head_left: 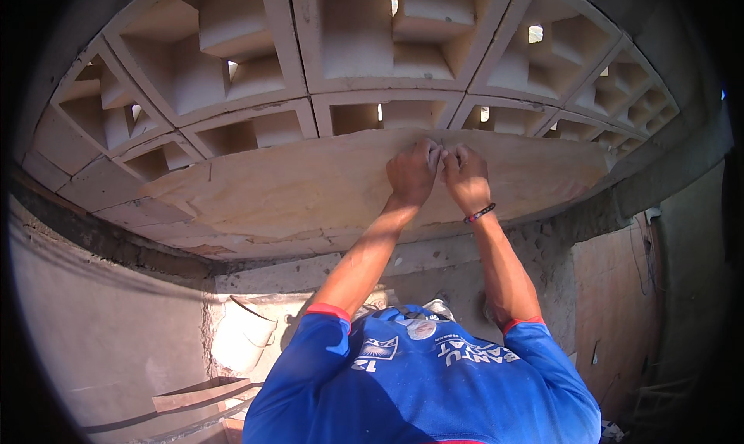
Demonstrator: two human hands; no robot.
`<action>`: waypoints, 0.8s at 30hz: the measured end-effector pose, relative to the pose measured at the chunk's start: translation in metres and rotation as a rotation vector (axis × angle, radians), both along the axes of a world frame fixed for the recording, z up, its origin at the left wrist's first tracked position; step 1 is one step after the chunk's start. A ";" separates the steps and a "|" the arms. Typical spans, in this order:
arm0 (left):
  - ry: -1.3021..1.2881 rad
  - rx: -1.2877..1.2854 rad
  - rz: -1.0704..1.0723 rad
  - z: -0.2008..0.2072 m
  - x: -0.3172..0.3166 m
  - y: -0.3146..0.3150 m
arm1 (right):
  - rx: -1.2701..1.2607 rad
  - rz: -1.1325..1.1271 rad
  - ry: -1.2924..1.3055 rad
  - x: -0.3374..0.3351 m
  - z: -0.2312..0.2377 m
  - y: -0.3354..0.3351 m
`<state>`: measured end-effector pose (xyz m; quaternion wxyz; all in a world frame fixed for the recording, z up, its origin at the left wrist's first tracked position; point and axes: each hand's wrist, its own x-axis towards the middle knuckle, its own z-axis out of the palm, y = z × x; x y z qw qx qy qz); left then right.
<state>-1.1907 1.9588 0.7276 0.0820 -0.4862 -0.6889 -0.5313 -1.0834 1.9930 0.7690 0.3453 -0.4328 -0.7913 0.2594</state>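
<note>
Panel (pixel 310 180), pale and wide, spans below the openings of a lattice-block wall (pixel 308 45). The person's left hand (pixel 412 173) and right hand (pixel 467 179) nearly meet near its upper edge, fingers curled; I cannot tell whether either grasps anything. A white bucket (pixel 239 339) sits at lower left.

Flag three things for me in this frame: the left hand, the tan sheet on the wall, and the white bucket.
Left hand (pixel 411 173): head view, on the back of the hand.
Tan sheet (pixel 294 184): head view, on its bare face.
White bucket (pixel 242 341): head view, on its outer side.
</note>
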 end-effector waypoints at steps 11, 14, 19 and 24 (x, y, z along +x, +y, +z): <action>0.015 -0.024 -0.020 -0.004 -0.003 0.001 | -0.538 0.036 0.461 -0.012 0.012 -0.001; 0.028 0.006 -0.022 -0.006 -0.001 0.003 | -0.429 -0.024 0.467 -0.018 0.006 -0.003; 0.048 0.020 -0.021 -0.006 -0.007 0.001 | -0.466 -0.002 0.482 -0.024 0.010 -0.005; 0.036 0.067 -0.087 0.001 -0.001 -0.006 | -0.541 0.004 0.481 -0.019 0.010 -0.002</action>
